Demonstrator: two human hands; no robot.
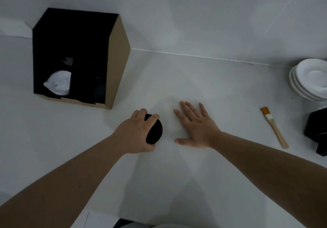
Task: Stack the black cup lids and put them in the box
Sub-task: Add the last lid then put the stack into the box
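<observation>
My left hand [137, 134] grips a stack of black cup lids [155, 132] from the side, fingers over the top and thumb underneath, just above the white counter at the centre. My right hand [195, 128] lies flat and spread on the counter to the right of the lids, holding nothing. The cardboard box [116, 65] stands at the back left with its black-lined opening facing me; a white crumpled item [59, 82] rests inside it. The box is well to the left of and behind the lids.
A wooden-handled pastry brush [274, 127] lies on the counter to the right. Stacked white plates [308, 79] stand at the far right edge, with a black object [316, 132] below them. A white wall runs along the back of the counter.
</observation>
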